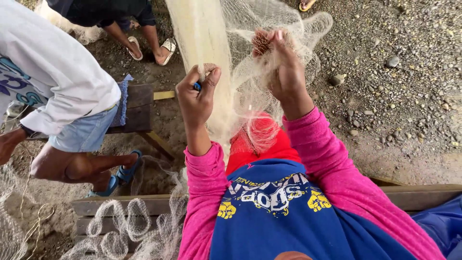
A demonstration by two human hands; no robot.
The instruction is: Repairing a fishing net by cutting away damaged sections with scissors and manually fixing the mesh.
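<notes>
Pale net (211, 58) raised; left hand (196, 98), right hand (281, 67) fingers clamped on it.

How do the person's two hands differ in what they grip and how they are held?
The left hand is closed in a fist around a small blue tool; the right hand pinches bunched net with its fingertips and is held higher. Both are raised against the same pale net.

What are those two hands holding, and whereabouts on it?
Both grip the fine cream-coloured fishing net. The left hand pinches a hanging fold, with a small blue tool between its fingers; the right hand bunches loose mesh higher up.
</notes>
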